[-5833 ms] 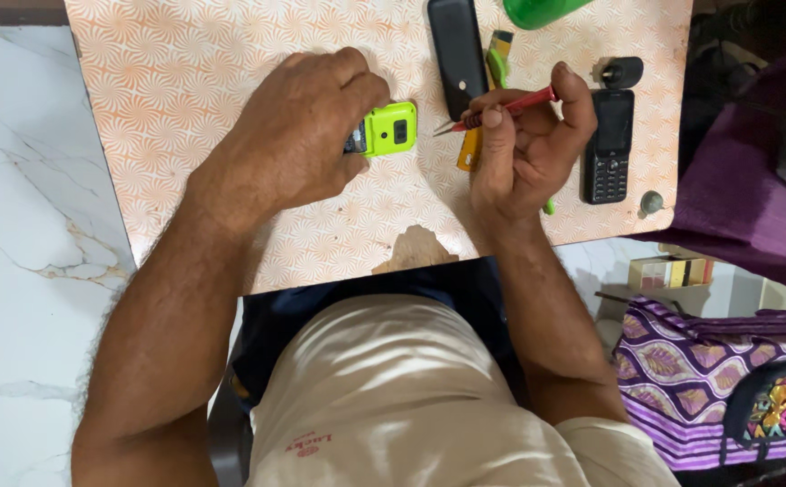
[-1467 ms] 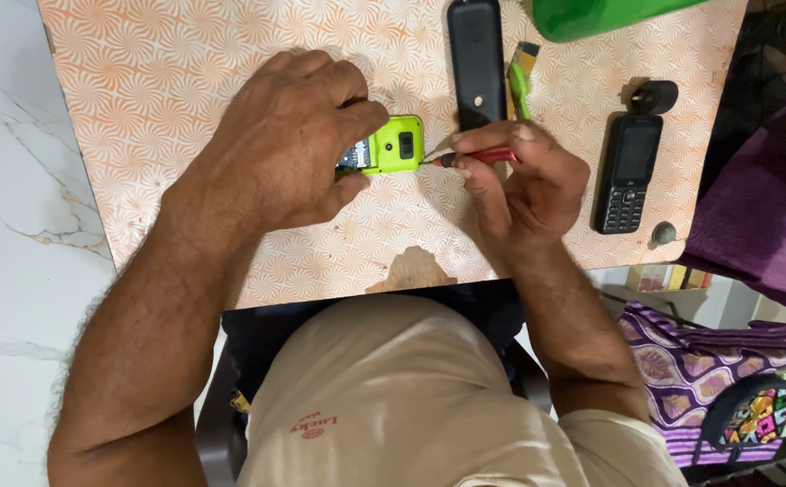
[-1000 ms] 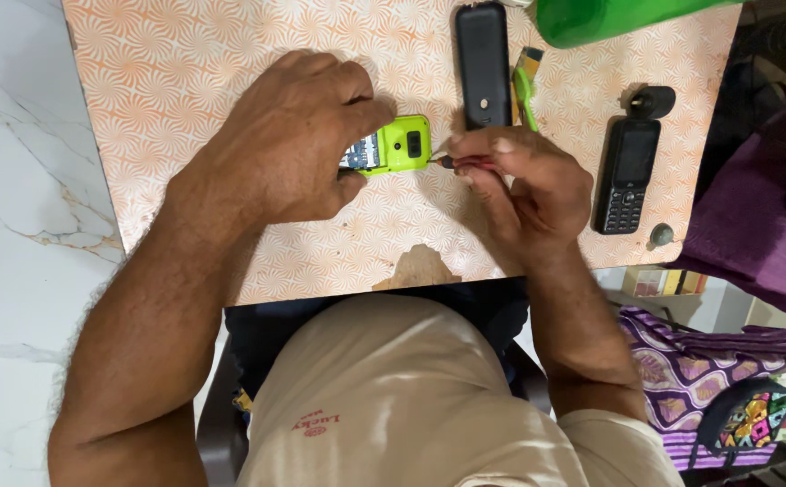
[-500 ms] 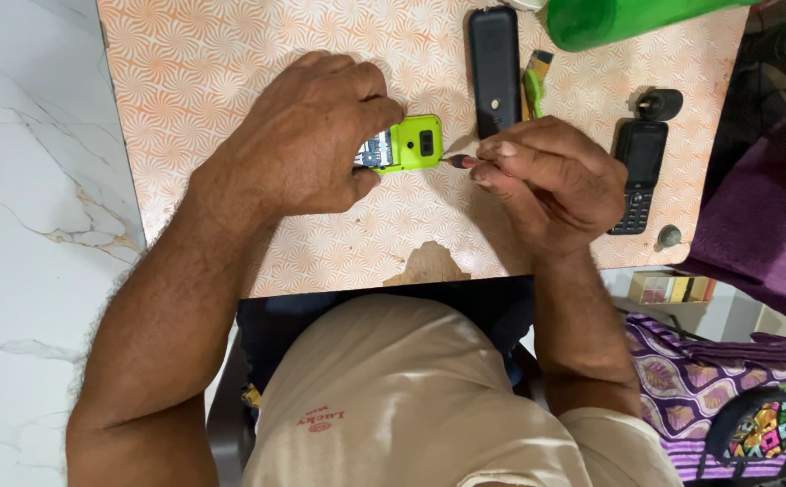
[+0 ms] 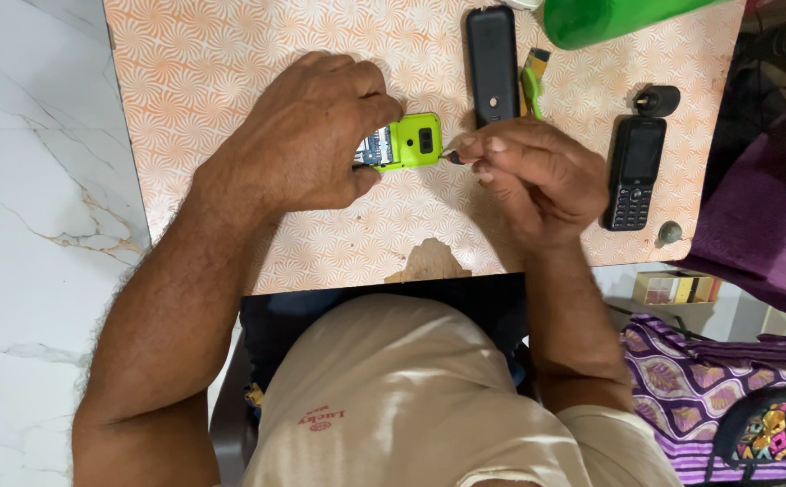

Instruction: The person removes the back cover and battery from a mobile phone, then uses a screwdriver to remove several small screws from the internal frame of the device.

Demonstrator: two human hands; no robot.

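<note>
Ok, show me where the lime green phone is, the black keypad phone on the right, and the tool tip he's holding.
lime green phone (image 5: pixel 415 142), head view, on its open back.
black keypad phone (image 5: pixel 634 174), head view, between screen and keys.
tool tip (image 5: pixel 452 156), head view, dark end at the right hand's fingertips.

We see: phone (image 5: pixel 408 142) glossy lime plastic | table (image 5: pixel 195 81) matt patterned laminate, chipped edge | floor (image 5: pixel 32 225) polished marble | handset (image 5: pixel 634 174) black plastic
</note>
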